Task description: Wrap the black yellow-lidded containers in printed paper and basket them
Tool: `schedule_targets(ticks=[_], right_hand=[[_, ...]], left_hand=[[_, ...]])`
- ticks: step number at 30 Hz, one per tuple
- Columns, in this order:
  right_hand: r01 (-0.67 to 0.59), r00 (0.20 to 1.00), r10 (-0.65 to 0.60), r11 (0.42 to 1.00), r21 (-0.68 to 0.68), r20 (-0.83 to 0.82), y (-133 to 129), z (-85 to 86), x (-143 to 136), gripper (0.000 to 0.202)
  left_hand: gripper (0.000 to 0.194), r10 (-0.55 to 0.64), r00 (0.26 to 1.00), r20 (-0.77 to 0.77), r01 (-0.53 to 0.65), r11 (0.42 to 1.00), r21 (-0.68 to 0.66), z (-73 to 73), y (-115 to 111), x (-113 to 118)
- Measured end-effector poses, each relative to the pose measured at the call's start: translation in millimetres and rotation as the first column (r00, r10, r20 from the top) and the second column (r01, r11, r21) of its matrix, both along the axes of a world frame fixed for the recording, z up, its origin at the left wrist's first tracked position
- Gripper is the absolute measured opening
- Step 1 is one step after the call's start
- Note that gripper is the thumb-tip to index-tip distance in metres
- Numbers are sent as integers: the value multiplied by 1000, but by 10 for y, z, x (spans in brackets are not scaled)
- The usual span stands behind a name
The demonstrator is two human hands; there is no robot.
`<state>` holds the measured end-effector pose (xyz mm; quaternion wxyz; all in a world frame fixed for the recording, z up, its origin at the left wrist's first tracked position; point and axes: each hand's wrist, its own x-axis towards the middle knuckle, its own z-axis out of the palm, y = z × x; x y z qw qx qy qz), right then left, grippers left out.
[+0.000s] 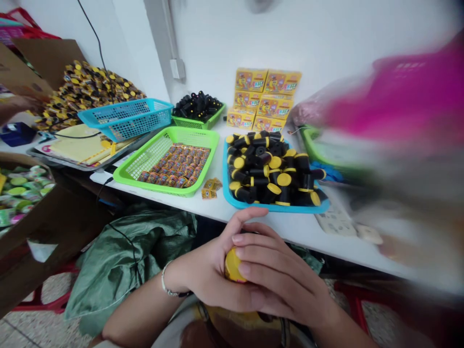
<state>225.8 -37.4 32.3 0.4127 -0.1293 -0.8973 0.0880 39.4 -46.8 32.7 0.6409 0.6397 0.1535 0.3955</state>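
Close to my body, both hands are closed together round a small canister (232, 265), of which mainly the yellow cap shows. My left hand (208, 275), with a bracelet at the wrist, wraps it from the left, index finger raised. The fingers of my right hand (286, 275) lie curled over it from the right. Just beyond my hands, a blue basket (275, 209) is heaped with black canisters (259, 181) with yellow caps. To its left, a green basket (123, 181) holds rows of labelled canisters (177, 166). Small printed labels (209, 189) lie between the baskets.
Yellow printed boxes (266, 99) stand stacked against the wall. Behind are a blue basket (126, 118) and a green basket of black canisters (199, 106). Another person's hand (23, 104) is at a large canister heap (90, 89), far left. Blurred pink plastic (406, 92) fills the right.
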Motion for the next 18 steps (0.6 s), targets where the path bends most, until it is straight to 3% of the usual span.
schedule_targets(ticks=[2,4,7,9,11,13,14,16,18], right_hand=[[14,999,-11,999,46,-51,10,-11,-23,28],[91,993,-81,990,108,-88,36,-38,-53,21],[286,957,-275,948,138,-94,91,-69,-54,34],[383,923,-371,916,124,-105,137,-53,1,47],[458,886,-444,883,103,-135,195,6,89,46],[538,838,-519,836,104,-168,267,91,182,36],[578,811,-555,809,109,-183,308,135,221,31],[634,768,-604,763,121,-212,397,201,275,23],[647,759,-617,751,132,-206,487,222,287,17]], left_hand=[[90,79,997,-21,-79,996,-28,47,-55,-19],[75,281,955,-92,-282,959,9,116,-109,-88],[35,555,781,-288,-492,830,263,273,-39,-338],[19,664,615,-425,-485,744,459,421,184,-593],[25,721,416,-555,-463,693,553,573,540,-869],[29,721,109,-684,-408,660,631,675,955,-1108],[28,708,28,-706,-395,656,643,692,1154,-1202],[25,658,-63,-750,-355,688,633,653,1480,-1333],[23,586,-97,-804,-302,753,585,543,1681,-1407]])
